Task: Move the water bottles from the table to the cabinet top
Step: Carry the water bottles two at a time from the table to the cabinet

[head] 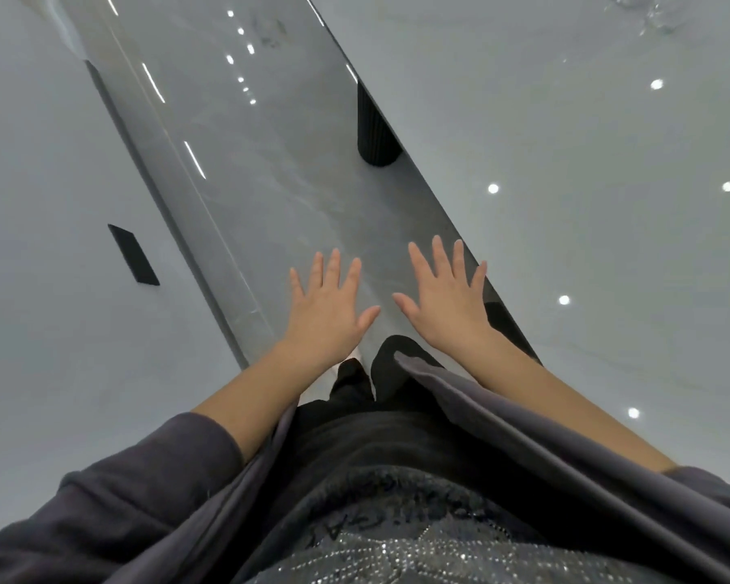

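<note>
Left hand (327, 305) and right hand (447, 297) held out flat, palms down, fingers straight and spread, holding nothing; both hover over the glossy grey floor (245, 132) between two white tops; right hand's little finger overlaps the table (565, 246) edge; clear glints at the table's far edge, possibly the water bottles (645, 12), too blurred to confirm; a black slab (133, 255) lies on the left white top (39, 162).

Both our arms reach forward and down, side by side. Our left hand (329, 307) is flat, palm down, fingers straight and fanned, thumb angled inward. Our right hand (445, 299) mirrors it just beside, fingers splayed, the two thumbs near each other but apart. Neither holds anything. Our forearms (245, 406) are bare, with dark grey sleeves (152, 478) bunched near the elbows.
</note>
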The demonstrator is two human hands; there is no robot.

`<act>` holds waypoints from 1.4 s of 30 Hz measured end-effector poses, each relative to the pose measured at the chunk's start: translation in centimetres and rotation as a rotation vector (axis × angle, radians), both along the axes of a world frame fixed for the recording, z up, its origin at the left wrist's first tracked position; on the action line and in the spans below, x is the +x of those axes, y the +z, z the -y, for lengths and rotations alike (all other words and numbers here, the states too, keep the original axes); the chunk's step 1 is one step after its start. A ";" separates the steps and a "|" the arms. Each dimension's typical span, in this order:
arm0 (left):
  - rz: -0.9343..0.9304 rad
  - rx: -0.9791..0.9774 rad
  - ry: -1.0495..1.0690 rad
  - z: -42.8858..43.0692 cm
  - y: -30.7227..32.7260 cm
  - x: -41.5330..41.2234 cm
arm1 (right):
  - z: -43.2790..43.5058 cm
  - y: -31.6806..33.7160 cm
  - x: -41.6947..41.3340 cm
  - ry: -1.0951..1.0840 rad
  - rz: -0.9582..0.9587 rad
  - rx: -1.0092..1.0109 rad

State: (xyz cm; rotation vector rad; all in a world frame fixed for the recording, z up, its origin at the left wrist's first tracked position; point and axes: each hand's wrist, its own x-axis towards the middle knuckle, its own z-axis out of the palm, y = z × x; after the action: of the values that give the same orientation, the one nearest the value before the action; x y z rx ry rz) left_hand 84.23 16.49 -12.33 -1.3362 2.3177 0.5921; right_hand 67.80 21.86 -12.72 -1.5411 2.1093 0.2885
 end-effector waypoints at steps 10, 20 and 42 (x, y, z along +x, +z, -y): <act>-0.024 -0.023 -0.187 12.2 -0.4 -7.2 | 8.8 -0.9 -6.2 -0.283 0.042 -0.043; -0.097 0.018 -0.420 22.8 -1.4 -18.7 | 17.1 -1.3 -15.5 -0.576 0.057 -0.037; -0.528 0.337 -0.665 39.2 -6.4 -52.1 | 27.6 -4.2 -40.9 -1.550 0.333 -0.677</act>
State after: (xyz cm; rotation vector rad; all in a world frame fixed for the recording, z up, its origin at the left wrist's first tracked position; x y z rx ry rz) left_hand 32.16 -22.71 -18.72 -0.2247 2.6801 1.1219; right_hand 26.91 -5.78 -16.92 0.1955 2.5025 -1.1813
